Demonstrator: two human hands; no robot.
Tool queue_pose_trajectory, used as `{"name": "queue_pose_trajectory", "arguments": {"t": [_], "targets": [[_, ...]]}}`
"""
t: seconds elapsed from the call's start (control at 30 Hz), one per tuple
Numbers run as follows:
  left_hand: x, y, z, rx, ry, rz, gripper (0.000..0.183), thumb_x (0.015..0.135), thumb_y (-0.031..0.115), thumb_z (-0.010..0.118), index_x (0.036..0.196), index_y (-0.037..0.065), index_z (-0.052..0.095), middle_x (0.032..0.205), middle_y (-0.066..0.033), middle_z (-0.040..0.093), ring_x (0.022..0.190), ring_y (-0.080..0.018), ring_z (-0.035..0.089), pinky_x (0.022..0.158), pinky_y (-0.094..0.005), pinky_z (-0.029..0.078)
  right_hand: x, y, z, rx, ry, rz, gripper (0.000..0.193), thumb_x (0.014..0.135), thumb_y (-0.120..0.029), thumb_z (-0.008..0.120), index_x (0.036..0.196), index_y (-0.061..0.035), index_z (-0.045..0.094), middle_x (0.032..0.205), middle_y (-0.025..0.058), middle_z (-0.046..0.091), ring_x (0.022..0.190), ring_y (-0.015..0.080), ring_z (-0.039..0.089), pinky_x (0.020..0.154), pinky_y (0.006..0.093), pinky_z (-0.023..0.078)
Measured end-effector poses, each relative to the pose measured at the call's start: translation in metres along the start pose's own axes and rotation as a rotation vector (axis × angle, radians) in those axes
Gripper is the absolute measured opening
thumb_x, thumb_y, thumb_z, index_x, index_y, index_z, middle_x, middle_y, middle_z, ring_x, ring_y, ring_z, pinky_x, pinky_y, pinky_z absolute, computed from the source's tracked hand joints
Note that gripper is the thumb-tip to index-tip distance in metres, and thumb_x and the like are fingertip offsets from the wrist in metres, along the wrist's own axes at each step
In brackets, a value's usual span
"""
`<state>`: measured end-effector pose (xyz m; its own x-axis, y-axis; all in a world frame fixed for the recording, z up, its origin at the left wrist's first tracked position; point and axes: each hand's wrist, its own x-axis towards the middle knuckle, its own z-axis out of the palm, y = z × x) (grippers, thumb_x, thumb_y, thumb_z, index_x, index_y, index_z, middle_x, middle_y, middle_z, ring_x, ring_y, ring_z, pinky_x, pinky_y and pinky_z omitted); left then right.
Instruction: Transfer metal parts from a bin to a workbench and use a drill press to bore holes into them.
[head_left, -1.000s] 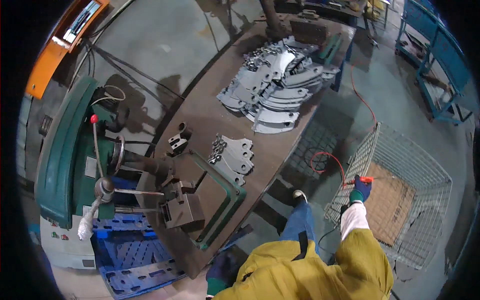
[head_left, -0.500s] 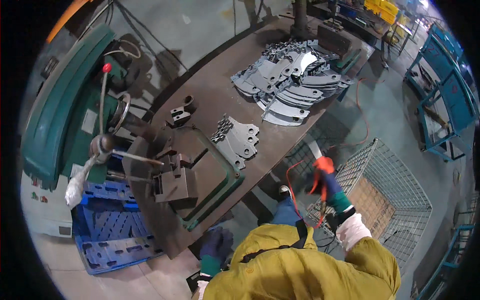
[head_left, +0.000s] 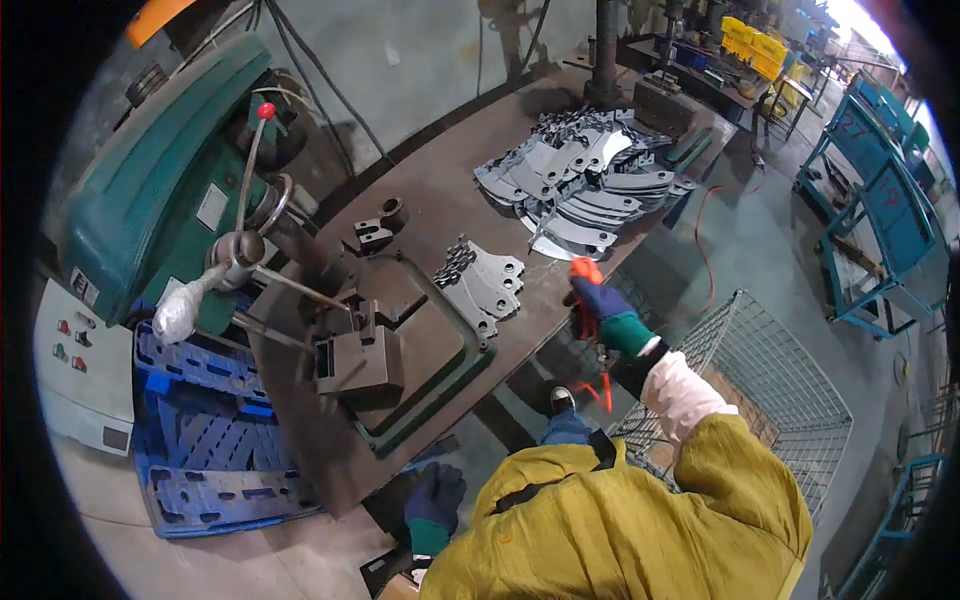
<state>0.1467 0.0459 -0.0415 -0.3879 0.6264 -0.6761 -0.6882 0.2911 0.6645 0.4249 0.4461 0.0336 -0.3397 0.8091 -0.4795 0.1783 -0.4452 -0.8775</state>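
Note:
My right hand (head_left: 606, 303), in a dark blue glove with a green cuff, is wrapped round an orange-red air blow gun (head_left: 585, 269) at the table's front edge. A metal fitting and red hose hang beneath the grip. Just beyond its tip lies a large heap of curved grey metal plates (head_left: 590, 195). Left of it, a smaller fanned stack of plates (head_left: 486, 285) rests on the brown metal table (head_left: 420, 225). My left hand (head_left: 436, 496), gloved alike, hangs low beside the table's near edge. Its fingers look loosely apart, with nothing visible in them.
A green drill press (head_left: 165, 190) with a red-knobbed lever stands at left, its fixture block (head_left: 360, 365) on the table. Below it is a blue plastic pallet (head_left: 225, 495). A wire mesh basket (head_left: 790, 390) stands on my right. Blue trolleys (head_left: 880, 215) are farther right.
My right hand has moved up and left with the blow gun, from over the basket's side to the table edge. The view has shifted slightly; my left hand still hangs low.

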Motion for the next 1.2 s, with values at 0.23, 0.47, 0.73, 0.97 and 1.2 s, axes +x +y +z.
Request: {"name": "queue_pose_trajectory", "arguments": {"t": [0.23,0.47,0.73,0.97,1.2], "targets": [[0.001,-0.011,-0.023,-0.358,-0.094,-0.045,0.029,0.098,0.027,0.055,0.119,0.01,0.062,0.112,-0.0087,0.065,0.108,-0.0304,0.061,0.1,-0.0516,0.045,0.03,-0.006,0.03,0.306,0.047,-0.098,0.041,0.092,-0.048,0.057,0.08,-0.0092,0.054,0.061,0.0052,0.054,0.049,0.0214,0.054,0.047,0.0363,0.043],[-0.024,-0.022,-0.027,-0.379,-0.149,0.077,0.03,0.094,0.019,0.062,0.121,0.007,0.06,0.118,-0.0126,0.062,0.109,-0.0304,0.06,0.099,-0.0489,0.047,-0.018,0.027,0.012,0.08,0.068,-0.077,0.043,0.091,-0.047,0.059,0.088,-0.0046,0.06,0.065,0.0085,0.058,0.053,0.0232,0.058,0.052,0.0396,0.048],[-0.03,-0.045,-0.067,-0.6,-0.171,-0.077,0.037,0.095,0.019,0.06,0.128,0.006,0.055,0.127,-0.0146,0.057,0.114,-0.0306,0.058,0.1,-0.0485,0.047,-0.138,0.106,-0.04,-0.392,-0.411,-0.047,0.047,0.097,-0.043,0.052,0.126,-0.0067,0.055,0.09,0.0073,0.067,0.072,0.0165,0.063,0.069,0.0356,0.053],[-0.045,-0.027,-0.038,-0.255,-0.229,-0.029,0.041,0.097,0.011,0.051,0.137,0.003,0.044,0.133,-0.0191,0.052,0.13,-0.0345,0.047,0.106,-0.0489,0.043,-0.17,0.085,-0.061,-0.05,-0.029,0.056,0.044,0.093,-0.049,0.056,0.101,-0.0062,0.064,0.073,0.0074,0.061,0.055,0.0195,0.059,0.052,0.0324,0.049],[-0.042,-0.021,-0.03,-0.162,-0.211,0.074,0.043,0.097,0.008,0.049,0.138,0.0,0.039,0.138,-0.0224,0.048,0.128,-0.0364,0.049,0.107,-0.0492,0.043,-0.069,0.126,-0.125,0.209,0.256,0.081,0.051,0.086,-0.057,0.062,0.093,-0.0063,0.066,0.074,0.0078,0.063,0.059,0.0221,0.06,0.053,0.0382,0.05]]}}
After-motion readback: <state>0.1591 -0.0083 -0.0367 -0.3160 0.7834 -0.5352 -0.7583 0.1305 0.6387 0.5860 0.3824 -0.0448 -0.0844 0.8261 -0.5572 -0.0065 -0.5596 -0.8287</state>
